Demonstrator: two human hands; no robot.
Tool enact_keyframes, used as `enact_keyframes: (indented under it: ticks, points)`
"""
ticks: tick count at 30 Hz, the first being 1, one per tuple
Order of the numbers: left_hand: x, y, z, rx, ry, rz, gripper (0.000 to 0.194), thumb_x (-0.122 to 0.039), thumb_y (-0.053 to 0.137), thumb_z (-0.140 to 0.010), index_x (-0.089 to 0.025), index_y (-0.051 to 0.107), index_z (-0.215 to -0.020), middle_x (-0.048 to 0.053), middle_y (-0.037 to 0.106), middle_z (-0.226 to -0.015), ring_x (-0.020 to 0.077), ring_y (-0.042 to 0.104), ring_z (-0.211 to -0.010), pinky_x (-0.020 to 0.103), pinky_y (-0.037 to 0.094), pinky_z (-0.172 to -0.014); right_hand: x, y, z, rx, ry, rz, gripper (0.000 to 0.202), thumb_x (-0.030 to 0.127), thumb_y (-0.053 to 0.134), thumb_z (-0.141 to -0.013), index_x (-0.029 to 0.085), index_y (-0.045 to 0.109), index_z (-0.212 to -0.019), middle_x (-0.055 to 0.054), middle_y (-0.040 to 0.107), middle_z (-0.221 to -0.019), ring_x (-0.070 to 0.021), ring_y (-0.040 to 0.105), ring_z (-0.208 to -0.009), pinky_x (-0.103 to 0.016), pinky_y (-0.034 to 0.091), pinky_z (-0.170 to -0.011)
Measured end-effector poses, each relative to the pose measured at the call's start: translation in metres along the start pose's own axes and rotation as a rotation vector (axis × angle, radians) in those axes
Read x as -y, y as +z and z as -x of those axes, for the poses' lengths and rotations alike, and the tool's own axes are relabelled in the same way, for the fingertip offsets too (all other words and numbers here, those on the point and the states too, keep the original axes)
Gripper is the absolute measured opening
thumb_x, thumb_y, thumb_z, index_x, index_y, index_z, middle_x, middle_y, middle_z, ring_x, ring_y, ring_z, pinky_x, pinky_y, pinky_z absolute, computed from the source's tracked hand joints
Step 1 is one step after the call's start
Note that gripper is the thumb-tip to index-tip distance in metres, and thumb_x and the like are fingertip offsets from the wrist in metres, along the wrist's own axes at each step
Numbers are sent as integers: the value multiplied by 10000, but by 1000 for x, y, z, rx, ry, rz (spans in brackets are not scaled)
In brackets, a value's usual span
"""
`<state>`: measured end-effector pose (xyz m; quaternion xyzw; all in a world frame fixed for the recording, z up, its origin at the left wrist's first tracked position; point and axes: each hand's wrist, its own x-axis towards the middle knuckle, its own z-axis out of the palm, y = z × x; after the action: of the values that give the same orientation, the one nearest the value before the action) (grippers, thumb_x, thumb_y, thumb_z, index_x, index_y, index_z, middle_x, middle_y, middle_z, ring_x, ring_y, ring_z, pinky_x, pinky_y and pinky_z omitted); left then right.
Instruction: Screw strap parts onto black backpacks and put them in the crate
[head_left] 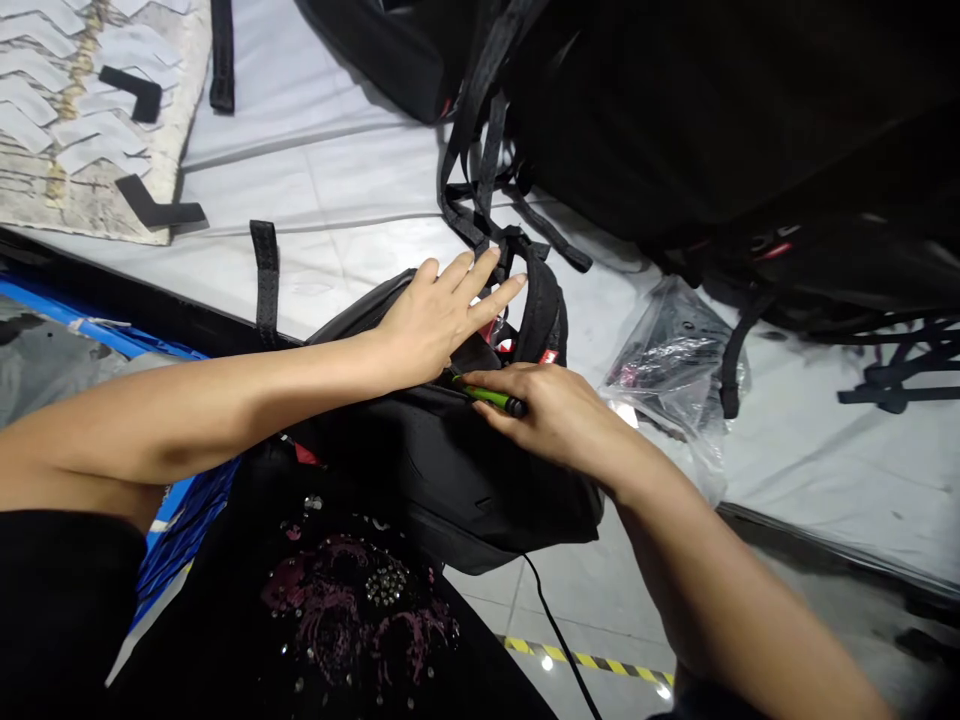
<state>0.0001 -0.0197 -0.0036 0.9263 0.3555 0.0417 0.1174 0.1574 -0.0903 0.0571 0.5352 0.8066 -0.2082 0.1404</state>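
Observation:
A black backpack point(465, 470) lies across the table edge in front of me, close against my body. My left hand point(442, 320) rests on its upper side, fingers spread and stretched out. Just to the right, my right hand point(551, 410) is closed around a slim green tool with a black end point(491, 396). The tool's tip points left into a fold of the bag below my left palm, so its working end is hidden. A padded shoulder strap point(546, 310) with a small red tag curves up beyond both hands.
Large black bags point(720, 130) fill the far right, their straps trailing across the white-covered table point(322, 190). A clear plastic bag point(675, 365) lies right of my hands. Angular black pieces point(154, 205) sit on a marked board point(161, 150) at left. A black cord point(559, 620) hangs below.

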Motion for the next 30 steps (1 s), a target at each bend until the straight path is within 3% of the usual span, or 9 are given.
enact_keyframes:
  ticks: [3, 8, 11, 15, 23, 30]
  points:
    - [5, -2, -1, 26, 30, -28, 1157, -344, 719, -790, -222, -103, -1595, 161, 35, -1676, 394, 168, -1486, 511, 242, -1140, 3, 2, 0, -40, 38, -2, 332, 224, 583, -909, 209, 716, -1212, -87, 770, -1078, -275, 731, -962, -381, 591, -797]
    - [26, -15, 7, 118, 125, -37, 1258, -454, 791, -734, -240, -99, -1597, 155, -14, -1678, 464, 110, -1489, 557, 234, -1131, 3, 14, 11, -160, 30, -125, 331, 226, 575, -926, 187, 702, -1230, -82, 761, -1102, -254, 718, -989, -378, 581, -848]
    - [33, -21, 14, 153, 104, -66, 1322, -492, 831, -683, -240, -90, -1598, 174, -31, -1675, 480, 99, -1483, 590, 282, -1102, 6, 23, 11, -263, -8, -204, 335, 222, 573, -931, 194, 691, -1244, -70, 760, -1112, -233, 709, -1004, -368, 573, -886]
    - [29, -19, 15, 145, 51, -128, 1366, -447, 864, -652, -223, -97, -1597, 203, -66, -1669, 485, 104, -1476, 592, 366, -1049, 11, 32, 1, -335, -55, -234, 355, 212, 568, -933, 212, 675, -1272, -60, 751, -1155, -224, 704, -1044, -361, 569, -911]
    - [23, -16, 15, 132, -14, -133, 1228, -332, 786, -741, -262, -91, -1597, 177, -6, -1678, 413, 298, -1395, 529, 448, -992, 8, 31, 5, -328, -25, -272, 366, 215, 570, -922, 200, 679, -1271, -75, 746, -1170, -246, 719, -1023, -405, 592, -904]
    - [25, -16, 16, 104, 21, -153, 1104, -287, 726, -789, -239, -16, -1605, 168, 75, -1675, 371, 301, -1401, 477, 459, -982, 0, 23, 15, -267, -3, -320, 353, 217, 562, -916, 178, 696, -1240, -78, 739, -1190, -260, 715, -1055, -426, 580, -945]
